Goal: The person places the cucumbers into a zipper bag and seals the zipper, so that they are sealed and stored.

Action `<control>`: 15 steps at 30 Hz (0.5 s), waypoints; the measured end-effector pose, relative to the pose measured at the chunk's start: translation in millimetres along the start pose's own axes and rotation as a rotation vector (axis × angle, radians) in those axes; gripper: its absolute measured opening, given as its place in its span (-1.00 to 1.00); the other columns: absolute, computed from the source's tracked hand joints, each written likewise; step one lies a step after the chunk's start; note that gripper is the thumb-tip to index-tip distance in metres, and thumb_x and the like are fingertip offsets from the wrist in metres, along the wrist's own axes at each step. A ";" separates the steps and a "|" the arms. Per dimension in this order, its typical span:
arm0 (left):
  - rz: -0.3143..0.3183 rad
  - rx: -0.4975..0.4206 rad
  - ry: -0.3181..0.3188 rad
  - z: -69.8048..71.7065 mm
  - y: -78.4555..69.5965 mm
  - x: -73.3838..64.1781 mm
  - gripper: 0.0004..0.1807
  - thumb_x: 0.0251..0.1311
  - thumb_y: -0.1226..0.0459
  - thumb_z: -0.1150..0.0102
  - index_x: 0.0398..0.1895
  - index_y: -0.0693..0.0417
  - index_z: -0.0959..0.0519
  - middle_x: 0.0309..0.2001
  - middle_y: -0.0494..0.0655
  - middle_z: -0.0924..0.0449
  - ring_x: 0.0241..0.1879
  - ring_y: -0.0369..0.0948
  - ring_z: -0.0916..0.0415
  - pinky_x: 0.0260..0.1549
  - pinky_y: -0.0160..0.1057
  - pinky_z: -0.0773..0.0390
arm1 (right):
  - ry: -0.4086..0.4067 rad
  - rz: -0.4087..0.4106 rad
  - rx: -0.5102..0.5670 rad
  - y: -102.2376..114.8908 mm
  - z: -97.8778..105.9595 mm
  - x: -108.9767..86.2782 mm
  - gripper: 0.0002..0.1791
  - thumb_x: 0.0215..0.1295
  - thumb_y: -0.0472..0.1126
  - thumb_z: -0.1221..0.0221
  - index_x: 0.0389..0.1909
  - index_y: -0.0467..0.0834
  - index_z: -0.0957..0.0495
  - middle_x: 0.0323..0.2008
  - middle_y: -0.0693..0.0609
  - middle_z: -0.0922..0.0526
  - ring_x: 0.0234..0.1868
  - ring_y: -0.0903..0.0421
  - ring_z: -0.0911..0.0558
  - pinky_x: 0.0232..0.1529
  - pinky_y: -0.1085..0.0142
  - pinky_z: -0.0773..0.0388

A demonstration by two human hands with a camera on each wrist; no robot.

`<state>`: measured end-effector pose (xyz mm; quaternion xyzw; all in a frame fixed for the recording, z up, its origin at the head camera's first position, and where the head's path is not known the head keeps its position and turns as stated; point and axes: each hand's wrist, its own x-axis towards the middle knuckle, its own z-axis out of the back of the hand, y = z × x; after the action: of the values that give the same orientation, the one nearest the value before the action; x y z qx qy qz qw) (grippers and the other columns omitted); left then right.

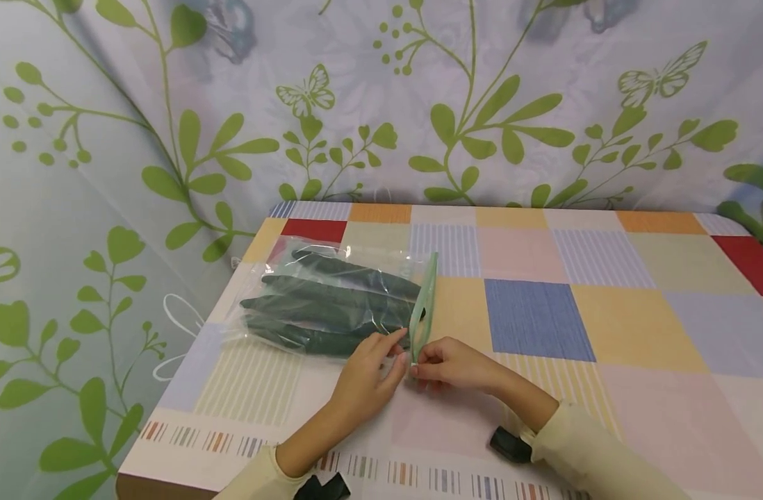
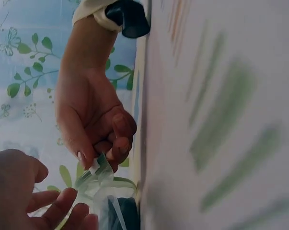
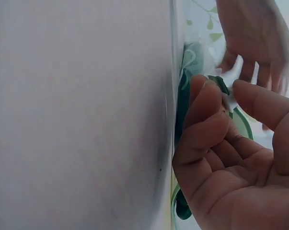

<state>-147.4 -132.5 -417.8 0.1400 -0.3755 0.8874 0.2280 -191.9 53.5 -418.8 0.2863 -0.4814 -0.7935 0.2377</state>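
A clear zip bag lies flat on the table with several dark green cucumbers in it. Its green zip strip faces right, and the strip's two edges stand apart in the middle. At the strip's near end, my right hand pinches the small white slider between thumb and curled index finger. Just left of that end is my left hand, its fingers loosely bent and spread by the bag's near corner. In the left wrist view the left fingers hold nothing; whether they touch the bag is unclear.
A patchwork-patterned cloth covers the table, which ends at a left edge and a front edge. Behind it hangs a curtain with green leaves and butterflies. Dark camera mounts sit at both wrists.
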 end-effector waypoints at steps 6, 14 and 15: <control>0.386 -0.568 0.217 9.6 -5.1 -16.7 -0.70 0.24 0.26 0.01 -0.04 0.26 -0.49 -0.28 -0.05 -0.48 -0.34 -0.34 -0.44 -0.45 -0.43 -0.50 | -0.006 -0.008 0.022 0.0 0.7 0.1 -0.72 0.21 -0.17 -0.11 -0.51 -0.32 -0.55 -0.63 -0.05 -0.57 -0.67 0.22 -0.42 -0.63 0.40 -0.37; 0.842 -1.278 0.508 1.1 -8.5 -30.0 -0.47 0.28 0.14 0.11 0.16 0.40 -0.29 -0.19 -0.09 -0.53 -0.13 -0.19 -0.54 -0.09 -0.15 -0.53 | -0.009 0.001 0.041 -1.0 0.3 -0.6 -0.71 0.20 -0.17 -0.11 -0.52 -0.34 -0.51 -0.68 0.06 -0.49 -0.70 0.26 -0.35 -0.66 0.43 -0.29; 0.854 -1.306 0.512 0.0 -7.8 -30.3 -0.47 0.29 0.15 0.11 0.17 0.40 -0.27 -0.18 -0.07 -0.54 -0.10 -0.16 -0.54 -0.06 -0.12 -0.52 | -0.010 0.004 0.041 -1.0 0.3 -0.7 -0.71 0.20 -0.17 -0.11 -0.51 -0.35 -0.51 -0.69 0.08 -0.46 -0.70 0.27 -0.34 -0.65 0.44 -0.27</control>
<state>-117.4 -136.8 -425.9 -0.3829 -0.7734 0.5049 -0.0153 -191.7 54.5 -419.5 0.2861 -0.4993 -0.7845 0.2309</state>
